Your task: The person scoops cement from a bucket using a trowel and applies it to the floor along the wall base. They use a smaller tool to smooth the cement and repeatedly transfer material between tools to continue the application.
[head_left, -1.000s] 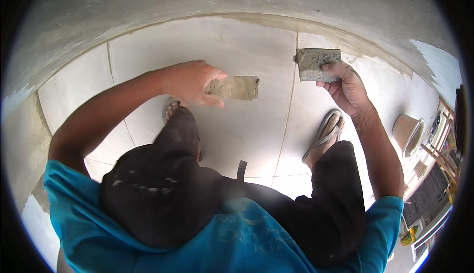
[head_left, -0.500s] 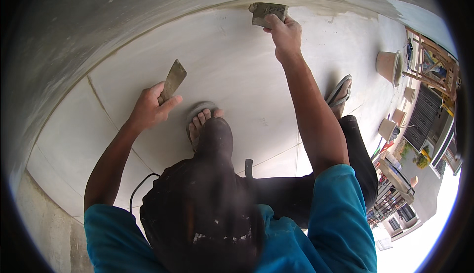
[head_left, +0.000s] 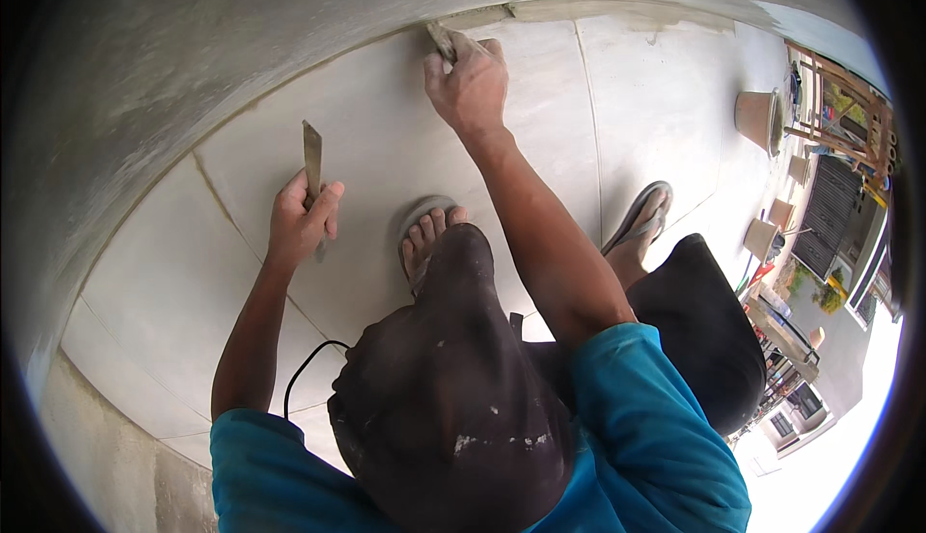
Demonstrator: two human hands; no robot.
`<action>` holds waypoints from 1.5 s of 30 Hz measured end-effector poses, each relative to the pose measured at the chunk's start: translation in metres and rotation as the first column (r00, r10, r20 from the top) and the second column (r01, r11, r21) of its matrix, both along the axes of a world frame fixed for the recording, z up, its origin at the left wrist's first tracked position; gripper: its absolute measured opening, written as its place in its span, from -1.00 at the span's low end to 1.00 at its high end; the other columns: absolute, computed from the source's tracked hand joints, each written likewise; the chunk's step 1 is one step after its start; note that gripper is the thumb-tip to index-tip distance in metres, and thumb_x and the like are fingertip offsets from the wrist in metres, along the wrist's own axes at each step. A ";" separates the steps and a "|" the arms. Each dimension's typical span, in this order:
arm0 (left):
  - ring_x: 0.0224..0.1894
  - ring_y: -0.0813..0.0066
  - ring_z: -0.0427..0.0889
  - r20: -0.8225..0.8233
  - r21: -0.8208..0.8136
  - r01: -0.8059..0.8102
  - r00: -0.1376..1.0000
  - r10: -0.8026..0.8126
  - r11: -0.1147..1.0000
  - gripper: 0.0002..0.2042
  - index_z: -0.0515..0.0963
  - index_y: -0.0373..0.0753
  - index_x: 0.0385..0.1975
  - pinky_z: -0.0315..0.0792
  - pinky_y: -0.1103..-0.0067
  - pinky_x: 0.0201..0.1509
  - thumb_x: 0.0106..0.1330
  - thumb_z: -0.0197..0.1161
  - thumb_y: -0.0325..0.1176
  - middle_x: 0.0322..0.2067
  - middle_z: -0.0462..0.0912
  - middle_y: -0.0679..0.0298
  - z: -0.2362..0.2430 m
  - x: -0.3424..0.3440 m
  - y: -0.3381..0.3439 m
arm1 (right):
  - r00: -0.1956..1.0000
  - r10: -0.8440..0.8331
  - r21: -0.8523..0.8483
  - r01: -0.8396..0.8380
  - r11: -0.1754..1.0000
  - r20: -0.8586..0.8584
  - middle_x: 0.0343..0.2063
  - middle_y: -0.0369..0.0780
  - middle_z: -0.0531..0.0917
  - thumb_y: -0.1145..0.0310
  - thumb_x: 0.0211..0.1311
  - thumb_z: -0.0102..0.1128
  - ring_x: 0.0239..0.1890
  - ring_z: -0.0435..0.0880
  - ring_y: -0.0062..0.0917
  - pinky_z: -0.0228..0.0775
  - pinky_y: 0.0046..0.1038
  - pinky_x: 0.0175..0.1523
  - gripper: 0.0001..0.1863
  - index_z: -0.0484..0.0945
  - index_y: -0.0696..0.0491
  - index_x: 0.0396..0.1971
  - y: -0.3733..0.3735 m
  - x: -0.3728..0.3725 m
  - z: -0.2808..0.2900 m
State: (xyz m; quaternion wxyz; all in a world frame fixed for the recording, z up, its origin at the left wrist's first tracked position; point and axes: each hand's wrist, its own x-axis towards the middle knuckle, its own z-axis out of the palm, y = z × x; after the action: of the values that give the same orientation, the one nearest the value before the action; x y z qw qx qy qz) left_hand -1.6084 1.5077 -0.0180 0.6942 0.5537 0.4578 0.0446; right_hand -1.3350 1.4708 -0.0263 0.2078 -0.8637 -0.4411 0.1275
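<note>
My left hand [head_left: 301,222] is closed round a narrow metal putty knife [head_left: 313,155], its blade pointing up above the pale floor tiles [head_left: 357,128]. Farther ahead, my right hand [head_left: 473,89] grips a flat scraper [head_left: 441,41] smeared with grey paste, mostly hidden by the fingers. The scraper's edge is at the joint where the grey wall [head_left: 289,12] meets the floor. A strip of grey mortar [head_left: 482,17] lies along that joint, just right of the scraper.
My sandalled feet rest on the tiles, the left foot [head_left: 429,234] between my arms, the right [head_left: 641,219] beyond my right forearm. Buckets [head_left: 757,120] stand at the far right, near a wooden frame [head_left: 854,118]. A black cord [head_left: 299,369] loops beside my left knee.
My right hand has moved left along the wall's foot and turned its scraper nearly edge-on. The putty knife in my left hand now points more upright. My view has shifted slightly.
</note>
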 end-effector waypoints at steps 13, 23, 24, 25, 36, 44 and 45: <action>-0.70 0.70 0.35 0.034 0.024 -0.112 0.993 0.111 0.993 -0.78 0.36 -0.24 -0.44 0.21 0.68 -0.57 0.42 0.16 -0.31 -0.72 0.41 0.40 -0.017 0.000 -0.017 | 0.946 -0.322 0.100 0.324 0.941 -0.044 -0.60 0.02 0.62 0.27 0.09 0.15 -0.50 0.62 -0.07 0.46 -0.12 -0.27 -0.73 0.57 0.23 -0.44 -0.022 0.097 -0.010; -0.66 0.64 0.39 0.098 0.100 -0.189 0.979 0.179 0.977 -0.77 0.35 -0.24 -0.45 0.32 0.61 -0.54 0.45 0.11 -0.29 -0.67 0.43 0.35 -0.017 -0.018 -0.028 | 0.962 -0.085 0.202 0.032 0.979 0.258 0.00 -0.08 0.65 0.36 -0.04 0.36 -0.17 0.57 -0.23 0.45 -0.33 0.04 -0.48 0.59 0.15 0.01 0.011 -0.003 -0.045; -0.64 0.60 0.41 0.087 0.076 -0.241 0.968 0.234 0.968 -0.75 0.35 -0.24 -0.45 0.36 0.59 -0.51 0.47 0.07 -0.25 -0.64 0.44 0.32 -0.014 -0.020 -0.029 | 0.951 -0.068 0.212 0.003 0.977 0.302 0.02 -0.08 0.65 0.37 -0.03 0.35 -0.17 0.57 -0.22 0.45 -0.33 0.04 -0.49 0.59 0.15 0.01 0.014 -0.013 -0.049; -0.61 0.56 0.43 0.075 0.054 -0.291 0.955 0.287 0.955 -0.72 0.35 -0.25 -0.44 0.40 0.57 -0.47 0.48 0.02 -0.21 -0.61 0.45 0.28 -0.011 -0.022 -0.029 | 0.951 -0.061 0.201 -0.002 0.980 0.303 -0.01 -0.08 0.66 0.37 -0.03 0.35 -0.18 0.57 -0.23 0.45 -0.33 0.05 -0.50 0.59 0.15 0.00 0.016 -0.022 -0.050; -0.30 0.24 0.51 0.010 0.442 -0.601 0.746 0.666 0.666 -0.54 0.37 -0.28 -0.48 0.41 0.38 -0.06 0.50 -0.34 -0.08 -0.39 0.56 0.06 -0.027 -0.139 -0.002 | 0.973 -0.203 0.214 0.176 0.961 0.108 -0.38 -0.13 0.70 0.37 0.03 0.33 -0.35 0.61 -0.27 0.49 -0.30 -0.17 -0.67 0.61 0.11 -0.15 -0.029 0.101 -0.021; 0.41 0.27 0.13 0.066 0.539 -0.591 0.740 0.669 0.600 -0.53 0.46 -0.22 -0.53 0.05 0.34 0.40 0.51 -0.26 -0.08 0.34 0.31 0.13 -0.032 -0.181 0.002 | 0.966 -0.005 0.362 -0.091 0.928 0.257 -0.41 0.04 0.61 0.39 0.20 0.16 -0.38 0.57 0.04 0.42 -0.03 -0.30 -0.63 0.38 0.09 0.00 -0.020 0.100 -0.057; 0.46 0.30 0.03 0.069 0.567 -0.575 0.747 0.661 0.590 -0.53 0.46 -0.21 -0.53 -0.01 0.36 0.43 0.51 -0.26 -0.08 0.40 0.23 0.16 -0.032 -0.180 0.003 | 0.971 0.018 0.361 -0.105 0.927 0.237 -0.42 0.03 0.61 0.40 0.20 0.16 -0.38 0.56 0.04 0.42 -0.03 -0.30 -0.63 0.37 0.10 0.00 -0.015 0.087 -0.053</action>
State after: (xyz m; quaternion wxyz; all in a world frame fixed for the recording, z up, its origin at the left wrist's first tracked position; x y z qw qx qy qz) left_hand -1.7881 1.5110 -0.0504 0.4069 0.5373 0.6380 0.3724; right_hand -1.2483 1.4556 -0.0792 0.3107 -0.8034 -0.5052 -0.0522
